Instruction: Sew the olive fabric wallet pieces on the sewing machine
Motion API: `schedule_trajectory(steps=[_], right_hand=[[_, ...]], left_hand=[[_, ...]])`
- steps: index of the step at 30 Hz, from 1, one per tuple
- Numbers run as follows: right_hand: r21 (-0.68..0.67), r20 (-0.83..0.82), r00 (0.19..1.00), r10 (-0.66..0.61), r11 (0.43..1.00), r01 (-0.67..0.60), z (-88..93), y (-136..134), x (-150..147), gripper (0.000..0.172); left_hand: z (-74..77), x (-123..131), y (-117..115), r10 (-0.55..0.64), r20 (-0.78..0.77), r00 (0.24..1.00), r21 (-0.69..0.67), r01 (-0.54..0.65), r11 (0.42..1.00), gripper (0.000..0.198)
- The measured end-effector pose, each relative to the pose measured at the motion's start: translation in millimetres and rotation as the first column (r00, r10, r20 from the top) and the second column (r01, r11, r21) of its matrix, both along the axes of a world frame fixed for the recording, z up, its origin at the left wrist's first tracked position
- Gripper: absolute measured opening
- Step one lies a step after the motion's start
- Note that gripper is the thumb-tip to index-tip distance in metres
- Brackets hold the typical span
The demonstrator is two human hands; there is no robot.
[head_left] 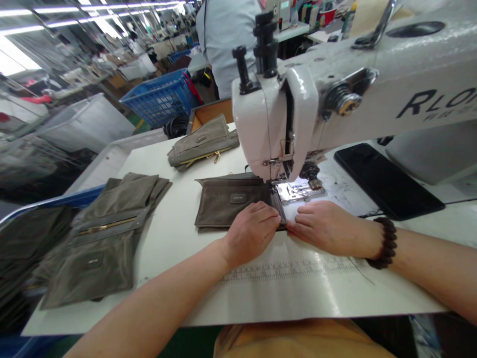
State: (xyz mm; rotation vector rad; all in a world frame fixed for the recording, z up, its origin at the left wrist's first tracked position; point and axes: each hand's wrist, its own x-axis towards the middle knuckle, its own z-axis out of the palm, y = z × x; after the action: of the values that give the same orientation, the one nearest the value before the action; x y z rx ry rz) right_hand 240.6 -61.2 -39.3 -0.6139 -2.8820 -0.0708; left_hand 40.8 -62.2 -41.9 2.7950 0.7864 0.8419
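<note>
The left hand [253, 228] is pressing down on the near right corner of a brown pouch [216, 206], its fingers lying close together and bent; whether its thumb is pinching the cloth, I cannot tell. The right hand [324, 223] is resting on its side just beyond that corner, fingers curling inward and the fingertips reaching the pouch's edge; a firm grip is not showing. A dark bracelet [383, 243] is circling the right wrist.

The pouch is lying flat on the white table [372, 298], its small label [238, 198] facing up and its right side sitting at the needle end of the sewing machine [257, 124]. Work on that side seems to be under way; the stitches are too small for judging how much is sewn or left.

A black phone [389, 181] is lying right of the needle. Beyond the pouch, another zippered pouch [203, 141] is resting, and more brown pieces [108, 243] are lying at the left; whether these are finished, I cannot tell. Farther off, a blue basket [160, 99] is standing near a person [231, 44] in pale clothing.
</note>
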Motion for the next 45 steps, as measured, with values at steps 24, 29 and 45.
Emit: schedule_trajectory(steps=[24,29,45], right_hand=[[-0.067,0.026,1.0,0.011,0.998,-0.01,-0.5,0.5,2.8,0.022],[-0.038,0.012,0.999,0.038,0.999,-0.037,0.4,0.4,4.5,0.027],[0.017,-0.058,0.998,-0.023,1.0,0.024,4.0,0.3,6.4,0.025]], left_hand=[[1.3,3.1,-0.4,-0.027,0.025,0.999,-0.079,0.029,0.996,0.015],[0.8,1.9,-1.4,-0.025,-0.08,0.996,-0.008,0.025,1.0,0.021],[-3.9,-5.8,1.6,-0.077,-0.26,0.963,0.064,0.097,0.993,0.017]])
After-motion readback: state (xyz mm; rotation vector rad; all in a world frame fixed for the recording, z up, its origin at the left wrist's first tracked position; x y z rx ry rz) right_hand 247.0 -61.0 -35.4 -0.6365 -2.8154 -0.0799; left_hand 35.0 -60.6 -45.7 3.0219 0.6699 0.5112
